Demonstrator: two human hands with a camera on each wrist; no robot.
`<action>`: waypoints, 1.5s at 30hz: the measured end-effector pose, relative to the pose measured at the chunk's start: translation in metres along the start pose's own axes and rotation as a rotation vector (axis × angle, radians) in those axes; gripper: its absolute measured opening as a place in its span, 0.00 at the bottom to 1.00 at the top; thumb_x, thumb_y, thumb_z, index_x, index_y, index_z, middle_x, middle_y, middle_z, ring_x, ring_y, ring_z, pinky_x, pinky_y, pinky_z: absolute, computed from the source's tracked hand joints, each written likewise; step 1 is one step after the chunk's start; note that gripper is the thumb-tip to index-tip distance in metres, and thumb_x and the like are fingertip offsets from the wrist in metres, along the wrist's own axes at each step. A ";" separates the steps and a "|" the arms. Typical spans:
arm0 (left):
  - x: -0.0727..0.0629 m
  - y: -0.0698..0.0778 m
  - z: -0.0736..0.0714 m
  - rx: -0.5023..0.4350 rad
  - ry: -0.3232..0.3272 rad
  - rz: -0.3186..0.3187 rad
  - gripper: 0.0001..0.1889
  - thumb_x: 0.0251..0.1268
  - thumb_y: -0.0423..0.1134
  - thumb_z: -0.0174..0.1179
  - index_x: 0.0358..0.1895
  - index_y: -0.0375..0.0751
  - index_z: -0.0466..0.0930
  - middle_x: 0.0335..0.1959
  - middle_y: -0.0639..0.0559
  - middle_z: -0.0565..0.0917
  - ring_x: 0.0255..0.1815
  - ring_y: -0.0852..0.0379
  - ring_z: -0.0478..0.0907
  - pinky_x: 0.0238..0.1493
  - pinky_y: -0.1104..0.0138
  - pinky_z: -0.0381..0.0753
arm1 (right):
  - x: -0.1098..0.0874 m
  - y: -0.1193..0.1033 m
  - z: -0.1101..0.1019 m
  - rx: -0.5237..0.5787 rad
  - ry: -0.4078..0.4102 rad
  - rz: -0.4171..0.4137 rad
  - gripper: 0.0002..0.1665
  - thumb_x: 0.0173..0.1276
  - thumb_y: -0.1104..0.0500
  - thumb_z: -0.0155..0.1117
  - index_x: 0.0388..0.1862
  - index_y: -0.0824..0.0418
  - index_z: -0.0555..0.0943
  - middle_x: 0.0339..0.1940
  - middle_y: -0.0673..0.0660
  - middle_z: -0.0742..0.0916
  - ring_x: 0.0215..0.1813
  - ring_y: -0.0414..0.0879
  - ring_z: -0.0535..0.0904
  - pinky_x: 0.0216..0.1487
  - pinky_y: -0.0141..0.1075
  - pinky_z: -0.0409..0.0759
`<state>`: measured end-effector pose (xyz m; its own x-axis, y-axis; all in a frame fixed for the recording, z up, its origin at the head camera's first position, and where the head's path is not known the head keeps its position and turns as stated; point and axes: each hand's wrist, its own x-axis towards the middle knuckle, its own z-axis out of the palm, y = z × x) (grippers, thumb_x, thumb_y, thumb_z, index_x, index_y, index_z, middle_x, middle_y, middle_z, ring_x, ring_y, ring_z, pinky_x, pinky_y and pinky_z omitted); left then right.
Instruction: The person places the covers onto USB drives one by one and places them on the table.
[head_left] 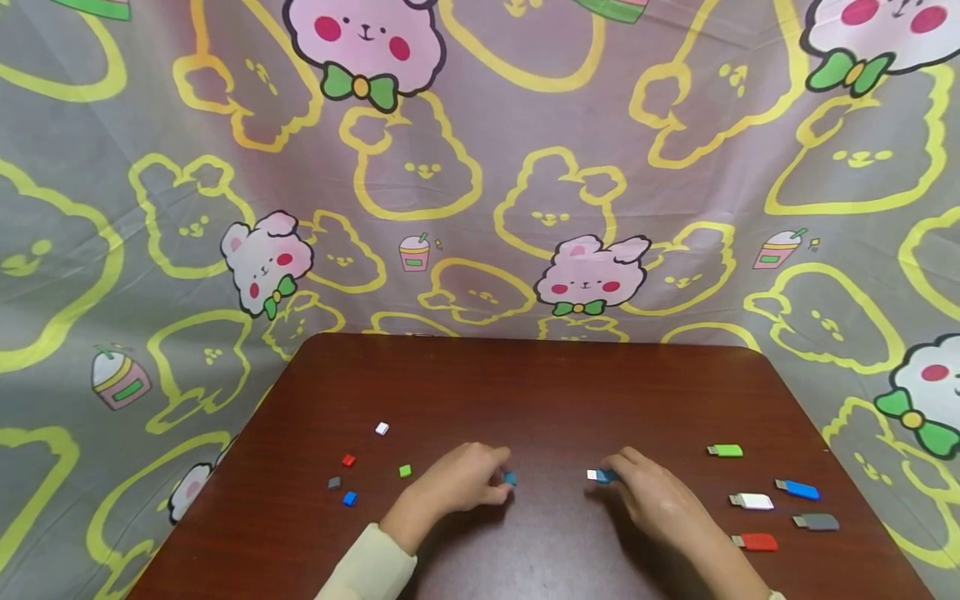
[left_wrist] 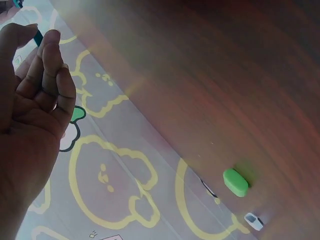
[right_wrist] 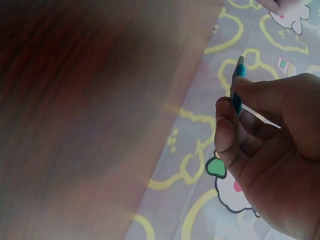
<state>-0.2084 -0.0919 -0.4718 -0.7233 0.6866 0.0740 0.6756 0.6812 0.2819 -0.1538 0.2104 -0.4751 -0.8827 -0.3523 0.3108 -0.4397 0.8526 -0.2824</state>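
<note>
Between thumb and fingers my left hand pinches a small teal cap, mostly hidden by the fingertips. Across a gap to the right, my right hand grips a teal USB flash drive, its bare metal plug pointing left toward the cap. In the right wrist view the drive stands upright between thumb and fingers. A thin teal edge of the cap shows at the fingertips in the left wrist view. Cap and drive are apart.
Left of my left hand lie loose caps: white, red, grey, blue and green. Uncapped drives lie at the right: green, blue, white, grey and red. A patterned cloth hangs behind the brown table.
</note>
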 end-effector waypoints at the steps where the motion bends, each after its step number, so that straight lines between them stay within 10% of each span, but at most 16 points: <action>1: 0.000 0.001 0.000 0.003 -0.001 0.000 0.09 0.60 0.43 0.69 0.34 0.50 0.76 0.24 0.67 0.77 0.24 0.71 0.70 0.27 0.77 0.69 | 0.000 -0.001 0.000 0.000 0.006 -0.009 0.13 0.61 0.65 0.75 0.40 0.52 0.82 0.35 0.41 0.78 0.34 0.36 0.77 0.35 0.35 0.80; 45: 0.019 0.023 0.002 0.025 0.000 0.105 0.08 0.58 0.42 0.71 0.34 0.49 0.80 0.24 0.67 0.79 0.24 0.75 0.70 0.26 0.80 0.69 | 0.016 -0.039 0.010 0.043 0.074 -0.261 0.15 0.58 0.69 0.75 0.42 0.57 0.83 0.37 0.45 0.81 0.39 0.36 0.79 0.39 0.34 0.82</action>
<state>-0.2057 -0.0628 -0.4653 -0.6482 0.7546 0.1022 0.7512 0.6115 0.2487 -0.1518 0.1675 -0.4681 -0.7252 -0.5273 0.4427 -0.6584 0.7193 -0.2217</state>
